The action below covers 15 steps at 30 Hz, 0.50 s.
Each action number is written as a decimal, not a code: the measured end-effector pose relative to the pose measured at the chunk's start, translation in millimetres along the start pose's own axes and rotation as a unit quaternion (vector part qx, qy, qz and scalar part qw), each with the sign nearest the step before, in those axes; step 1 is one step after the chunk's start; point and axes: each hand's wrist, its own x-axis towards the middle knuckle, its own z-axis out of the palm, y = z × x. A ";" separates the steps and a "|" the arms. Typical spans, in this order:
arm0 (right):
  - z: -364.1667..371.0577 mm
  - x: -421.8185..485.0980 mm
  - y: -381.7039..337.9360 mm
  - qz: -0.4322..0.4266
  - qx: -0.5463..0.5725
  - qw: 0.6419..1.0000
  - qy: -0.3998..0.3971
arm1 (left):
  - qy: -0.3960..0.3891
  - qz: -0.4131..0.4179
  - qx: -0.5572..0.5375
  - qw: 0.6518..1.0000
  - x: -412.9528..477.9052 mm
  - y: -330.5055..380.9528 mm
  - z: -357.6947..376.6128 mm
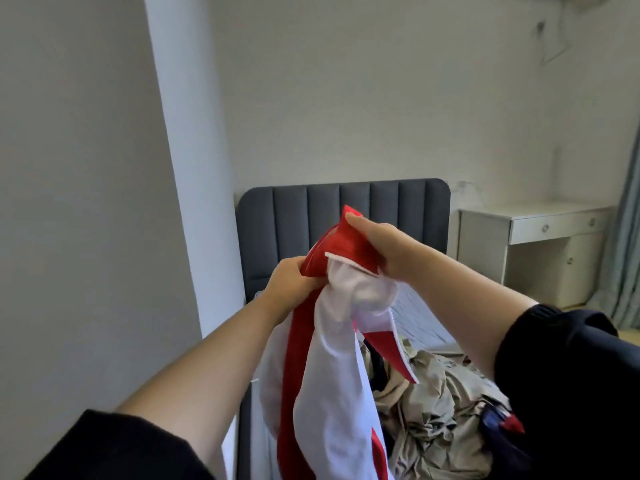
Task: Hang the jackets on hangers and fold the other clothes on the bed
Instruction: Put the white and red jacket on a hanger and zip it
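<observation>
I hold a red and white jacket [332,368] up in front of me, above the near end of the bed [415,317]. My left hand [289,284] grips the bunched red fabric at its top left. My right hand [384,249] pinches the red collar part from the right, thumb on top. The white lining and a zipper edge hang out between the hands, and the rest of the jacket drops down out of view. A heap of beige clothes [436,410] lies on the bed below, with a dark navy and red garment [498,424] at its right.
A dark grey padded headboard [398,209] stands against the far wall. A white desk with drawers [540,244] sits to the right of the bed, and a pale curtain [627,237] hangs at the right edge. A white wall corner [187,168] rises on the left.
</observation>
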 end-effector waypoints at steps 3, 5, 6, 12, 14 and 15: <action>-6.9 -14.3 -5.7 0.020 0.005 0.997 -0.073 | 0.029 -0.044 -0.105 0.993 -2.6 4.5 -11.1; -6.3 -19.2 -5.7 -0.031 -0.032 0.998 -0.045 | 0.014 -0.067 -0.161 0.985 -5.1 10.2 -13.9; -4.7 -21.1 -6.4 -0.067 -0.036 0.997 -0.016 | -0.004 -0.072 -0.151 0.986 -5.3 12.1 -14.0; -1.5 -33.6 -34.9 -0.171 -0.112 0.978 0.033 | -0.130 -0.102 -0.234 0.958 -2.0 32.2 -42.1; 2.8 -36.1 -35.0 -0.185 -0.219 0.957 0.040 | -0.104 -0.065 -0.246 0.962 0.3 44.3 -53.6; 6.3 -37.3 -32.5 -0.184 -0.250 0.950 0.038 | -0.109 -0.050 -0.217 0.969 -0.1 49.8 -56.6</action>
